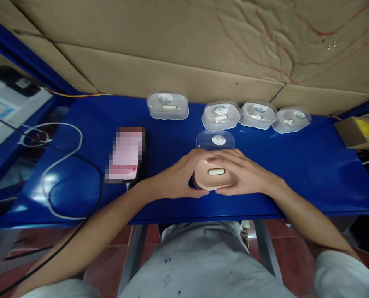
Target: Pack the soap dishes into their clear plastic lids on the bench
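Observation:
Both hands are curled around a peach-coloured box point(214, 180) with rounded corners and a white oval piece point(217, 171) on its top. My left hand point(184, 176) grips the box's left side, thumb at the near edge. From the right, my right hand point(244, 169) wraps it, fingers over the far edge and thumb at the near side. The fingers of the two hands meet at the far side and hide part of the box. Just behind them, a clear plastic cover point(203, 140) with a round white label point(219, 140) lies on the blue table point(172, 207).
Several clear-covered boxes point(168, 108) with round labels line the table's back, before a cardboard wall point(141, 62). A phone point(126, 155) with a cable lies left of my hands. Farther left is a looped white cable point(44, 178). A cardboard box point(355, 134) stands at the right edge.

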Demonstrator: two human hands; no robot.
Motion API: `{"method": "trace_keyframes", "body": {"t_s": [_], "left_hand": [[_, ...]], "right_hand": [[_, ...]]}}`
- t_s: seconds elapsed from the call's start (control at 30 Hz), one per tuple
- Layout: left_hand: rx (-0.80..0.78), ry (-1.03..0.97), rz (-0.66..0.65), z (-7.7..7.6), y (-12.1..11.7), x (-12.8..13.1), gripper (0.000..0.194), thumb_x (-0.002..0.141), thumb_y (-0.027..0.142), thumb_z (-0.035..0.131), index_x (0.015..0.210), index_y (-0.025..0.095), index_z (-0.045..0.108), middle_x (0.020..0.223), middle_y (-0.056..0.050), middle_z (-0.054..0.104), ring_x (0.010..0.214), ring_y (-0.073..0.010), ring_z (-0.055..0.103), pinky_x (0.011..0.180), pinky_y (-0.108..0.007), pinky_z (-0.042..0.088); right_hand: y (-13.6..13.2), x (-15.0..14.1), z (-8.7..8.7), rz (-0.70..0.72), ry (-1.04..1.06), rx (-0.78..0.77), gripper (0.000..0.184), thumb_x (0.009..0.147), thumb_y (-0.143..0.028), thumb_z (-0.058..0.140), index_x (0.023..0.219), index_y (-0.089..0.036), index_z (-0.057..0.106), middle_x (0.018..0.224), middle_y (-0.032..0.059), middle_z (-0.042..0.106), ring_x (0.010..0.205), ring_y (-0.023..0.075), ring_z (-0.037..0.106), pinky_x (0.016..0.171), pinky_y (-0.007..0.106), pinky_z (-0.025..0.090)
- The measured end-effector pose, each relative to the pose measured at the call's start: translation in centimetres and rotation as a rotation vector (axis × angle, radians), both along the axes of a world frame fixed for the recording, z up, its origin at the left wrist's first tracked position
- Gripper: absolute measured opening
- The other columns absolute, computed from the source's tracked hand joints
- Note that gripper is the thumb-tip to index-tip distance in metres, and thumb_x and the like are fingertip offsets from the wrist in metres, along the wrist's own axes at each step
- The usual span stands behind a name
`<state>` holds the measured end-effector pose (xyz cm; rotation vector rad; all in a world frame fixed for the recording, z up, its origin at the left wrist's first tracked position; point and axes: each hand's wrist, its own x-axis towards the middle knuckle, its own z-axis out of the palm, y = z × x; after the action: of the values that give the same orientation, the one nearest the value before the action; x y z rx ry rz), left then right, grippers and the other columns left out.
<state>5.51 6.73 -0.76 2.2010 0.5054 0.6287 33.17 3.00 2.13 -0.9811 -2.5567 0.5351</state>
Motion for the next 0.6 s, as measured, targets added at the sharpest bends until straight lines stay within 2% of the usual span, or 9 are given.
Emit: {"method": "trace_keyframes", "body": {"t_s": [0.17,0.37,0.5,0.6], "left_hand": [[-0.084,-0.042,0.067,-0.1,-0.7,0.1,0.121,0.079,0.048,0.092,0.168,0.036,0.012,0.171,-0.017,0.034,0.157,-0.0389,0.038,0.129,-0.060,0.035],[-0.222,-0.066,0.247,-0.7,-4.7,0.0,0.125,0.082,0.044,0.090,0.169,0.040,0.000,0.170,-0.017,0.035,0.153,-0.0376,0.047,0.125,-0.060,0.042],[-0.129,-0.025,0.346,-2.0,-7.6,0.0,0.127,0.081,0.034,0.089,0.170,0.037,-0.002,0.170,-0.019,0.036,0.153,-0.0389,0.046,0.122,-0.059,0.044],[-0.004,0.067,0.425,-2.1,-9.2,-0.3,0.122,0.083,0.025,0.085,0.170,0.037,-0.001,0.168,-0.017,0.040,0.151,-0.0394,0.047,0.120,-0.059,0.044]], "right_hand": [[0.2,0.3,0.0,0.018,0.088,0.019,0.075,0.091,-0.054,0.079,0.154,-0.027,0.049,0.157,0.0156,0.058,0.149,0.0320,0.052,0.123,0.053,0.041],[-0.4,0.1,-0.3,0.046,0.130,-0.018,0.069,0.089,-0.052,0.081,0.147,-0.025,0.054,0.153,0.0158,0.061,0.148,0.0315,0.054,0.122,0.052,0.044],[-0.6,-0.2,0.0,0.106,0.200,-0.051,0.061,0.091,-0.049,0.080,0.142,-0.025,0.057,0.145,0.0141,0.067,0.145,0.0295,0.057,0.120,0.047,0.046],[-0.2,0.3,0.5,0.090,0.224,-0.027,0.057,0.093,-0.049,0.079,0.140,-0.025,0.058,0.144,0.0133,0.068,0.147,0.0295,0.055,0.120,0.048,0.046]]}}
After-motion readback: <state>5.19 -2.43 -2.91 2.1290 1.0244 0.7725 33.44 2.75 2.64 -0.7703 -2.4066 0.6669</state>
